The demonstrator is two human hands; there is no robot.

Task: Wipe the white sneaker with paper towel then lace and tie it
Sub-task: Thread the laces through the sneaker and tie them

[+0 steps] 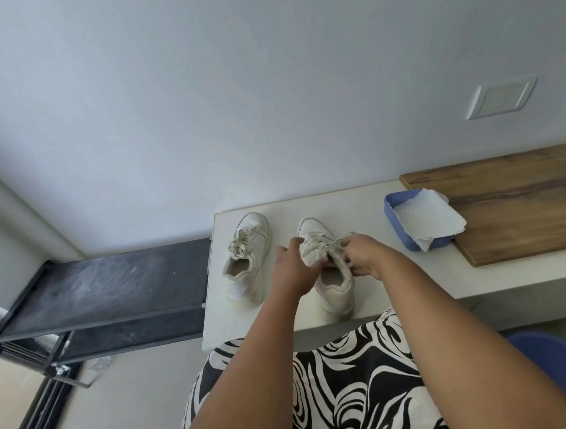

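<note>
Left hand [291,265] rests on the sneaker [328,267] at frame centre, fingers curled at its tongue, likely steadying it while the right hand [363,255] pinches the flat cloth lace [339,243] taut. Crumpled paper towel [428,220] lies in a blue tray [391,212], upper right.

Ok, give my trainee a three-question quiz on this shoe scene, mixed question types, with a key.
1. True or false: both hands are on the right sneaker.
2. Where is the paper towel? A) in the blue tray B) on the left sneaker C) in the right hand
3. Fill in: the right hand pinches the ____.

Key:
1. True: the left hand rests on its tongue area and the right hand works at its lacing.
2. A
3. lace
</note>
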